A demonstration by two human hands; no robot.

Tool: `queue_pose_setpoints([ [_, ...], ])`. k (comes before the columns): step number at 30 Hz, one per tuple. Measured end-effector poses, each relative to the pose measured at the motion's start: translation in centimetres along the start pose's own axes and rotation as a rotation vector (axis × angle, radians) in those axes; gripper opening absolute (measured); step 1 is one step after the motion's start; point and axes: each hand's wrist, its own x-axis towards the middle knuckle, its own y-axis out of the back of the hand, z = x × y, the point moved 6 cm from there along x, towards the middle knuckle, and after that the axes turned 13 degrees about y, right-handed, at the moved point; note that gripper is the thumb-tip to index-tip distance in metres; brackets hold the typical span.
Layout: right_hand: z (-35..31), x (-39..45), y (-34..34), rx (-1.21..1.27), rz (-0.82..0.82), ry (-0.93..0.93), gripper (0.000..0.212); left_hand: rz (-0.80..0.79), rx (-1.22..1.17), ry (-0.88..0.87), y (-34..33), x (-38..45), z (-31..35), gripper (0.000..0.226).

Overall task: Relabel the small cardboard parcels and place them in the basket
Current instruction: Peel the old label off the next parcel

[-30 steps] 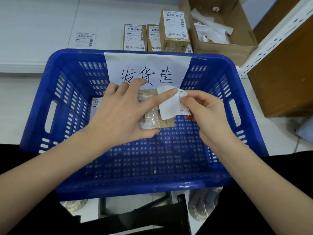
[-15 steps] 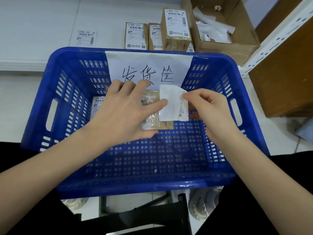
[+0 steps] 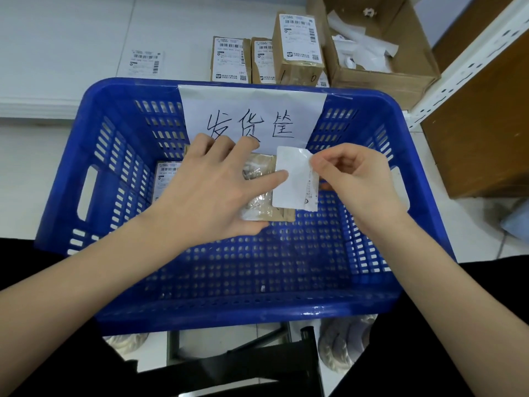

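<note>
In the middle of the frame the left hand (image 3: 211, 190) lies with spread, straight fingers on the small cardboard parcel (image 3: 266, 193) inside the blue basket (image 3: 120, 156), probably to keep it from sliding, with its forefinger pressing the near edge of the white label (image 3: 294, 179). The right hand (image 3: 355, 181) pinches the label's right edge between thumb and fingertips, so the sheet can be peeled or laid under control. Compared with a second ago, the label is no longer curled up but stands flatter and more unfolded over the parcel's right part, and the left forefinger has slid lower on it.
</note>
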Motion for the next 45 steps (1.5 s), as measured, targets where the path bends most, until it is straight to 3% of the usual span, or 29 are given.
queue_pose_setpoints([
  [2, -0.5, 0.0, 0.1, -0.053, 0.012, 0.091, 0.01, 0.001, -0.013, 0.028, 0.1, 0.1, -0.2, 0.068],
  [6, -0.2, -0.7, -1.6, 0.276, -0.086, -0.15, 0.033, 0.02, -0.04, 0.095, 0.9, 0.5, -1.2, 0.07],
  [10, 0.0, -0.7, -2.1, 0.402, -0.127, -0.257, 0.047, 0.019, -0.043, 0.121, 1.0, 0.5, -1.7, 0.072],
  [15, -0.1, -0.8, -1.4, 0.247, -0.105, -0.15, 0.016, 0.026, -0.034, 0.134, 1.0, 0.3, -1.7, 0.071],
  [19, 0.6, -0.8, -0.9, 0.22, 0.002, -0.167, 0.008, 0.057, -0.011, 0.1, 0.9, 0.2, -1.3, 0.068],
  [27, -2.0, -1.5, -0.8, -0.488, 0.06, 0.335, 0.008, 0.071, 0.032, 0.028, 0.1, -0.3, 0.2, 0.08],
  [31, -2.2, -1.9, -1.9, -0.57, 0.0, 0.507, 0.013, 0.079, 0.036, 0.03, 0.1, -0.4, 0.4, 0.079],
  [35, -0.9, -1.4, -1.9, -0.205, -0.093, 0.222, 0.009, 0.083, 0.034, 0.044, 0.2, -0.3, -0.1, 0.08],
  [39, 0.1, -1.1, -1.7, 0.184, -0.057, -0.088, 0.008, 0.102, 0.026, 0.05, 0.5, -0.1, -0.4, 0.076],
  [42, 0.8, -1.3, -2.2, 0.318, -0.142, -0.242, 0.021, 0.088, 0.015, 0.03, 0.5, -0.1, -0.4, 0.077],
  [45, 1.1, -1.1, -2.2, 0.359, -0.162, -0.265, 0.022, 0.059, 0.014, 0.012, 0.4, -0.2, -0.2, 0.078],
])
